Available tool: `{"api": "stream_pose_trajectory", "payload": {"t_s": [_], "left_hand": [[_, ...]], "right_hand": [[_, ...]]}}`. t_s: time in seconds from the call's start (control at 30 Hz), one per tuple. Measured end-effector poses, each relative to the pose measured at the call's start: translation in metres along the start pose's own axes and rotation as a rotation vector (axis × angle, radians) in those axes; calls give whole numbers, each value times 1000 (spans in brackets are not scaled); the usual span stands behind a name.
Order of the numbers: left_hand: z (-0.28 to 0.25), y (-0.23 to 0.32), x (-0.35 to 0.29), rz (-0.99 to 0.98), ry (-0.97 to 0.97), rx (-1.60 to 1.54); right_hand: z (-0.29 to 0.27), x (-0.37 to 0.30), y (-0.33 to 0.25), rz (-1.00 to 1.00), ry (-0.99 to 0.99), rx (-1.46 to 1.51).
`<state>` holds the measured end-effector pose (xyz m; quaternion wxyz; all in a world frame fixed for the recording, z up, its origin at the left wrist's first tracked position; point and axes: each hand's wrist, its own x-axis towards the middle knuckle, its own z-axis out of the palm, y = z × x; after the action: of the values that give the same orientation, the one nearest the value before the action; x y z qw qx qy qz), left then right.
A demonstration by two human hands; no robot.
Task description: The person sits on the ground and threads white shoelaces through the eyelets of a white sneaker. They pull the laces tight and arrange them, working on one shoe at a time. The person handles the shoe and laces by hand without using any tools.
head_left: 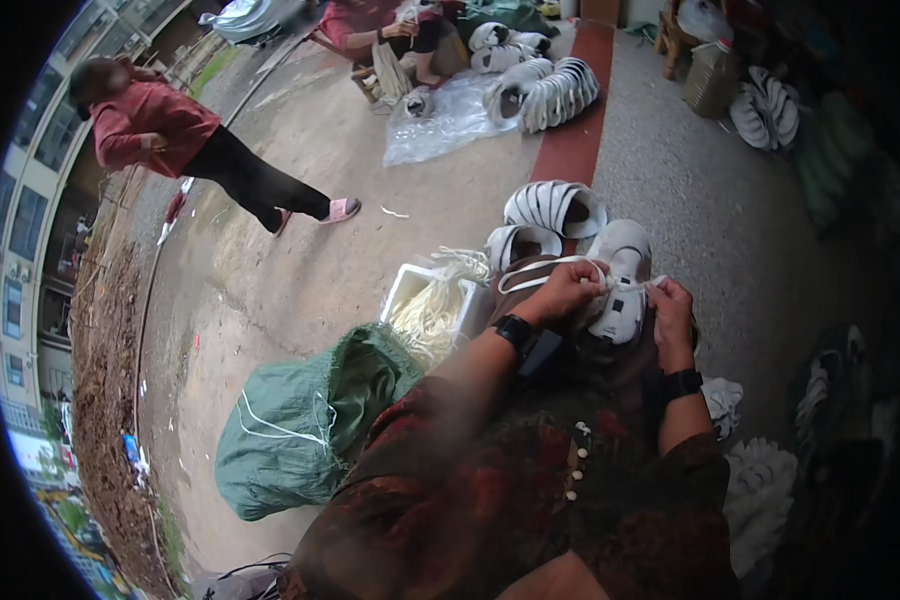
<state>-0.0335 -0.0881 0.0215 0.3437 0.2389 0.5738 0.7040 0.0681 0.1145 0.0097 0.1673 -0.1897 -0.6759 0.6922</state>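
A white shoe upper (625, 250) with dark patches lies across my lap, its rounded end pointing away from me. A white shoelace (540, 268) crosses it and loops out to the left. My left hand (568, 290) is closed in a pinch on the lace at the shoe's left side. On the right side, my right hand (672, 308) pinches another stretch of the same lace near the shoe's edge. The lace's exact path through the eyelets is too small to make out.
Stacked white shoe uppers (555, 207) stand just beyond my knees. To my left are a white foam box (402, 290) of laces and a green woven sack (280, 430). One person (160, 130) stands at the far left; another (355, 25) sits beyond, near plastic sheeting (450, 135).
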Motion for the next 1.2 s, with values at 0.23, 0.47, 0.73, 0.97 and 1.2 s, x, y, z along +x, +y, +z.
{"api": "stream_pose_trajectory", "payload": {"t_s": [0.23, 0.47, 0.73, 0.97, 1.2], "left_hand": [[-1, 13, -6, -29, -29, 46], [-3, 9, -4, -27, -14, 76], [-5, 9, -6, -55, -16, 121], [-6, 6, -6, 33, -18, 186], [15, 13, -11, 8, 144, 310]], "right_hand": [[8, -13, -12, 129, -64, 55], [12, -9, -10, 26, 42, 344], [12, -6, 3, -61, 155, -141], [23, -2, 5, -296, 207, -514], [26, -9, -5, -237, 254, -491]]}}
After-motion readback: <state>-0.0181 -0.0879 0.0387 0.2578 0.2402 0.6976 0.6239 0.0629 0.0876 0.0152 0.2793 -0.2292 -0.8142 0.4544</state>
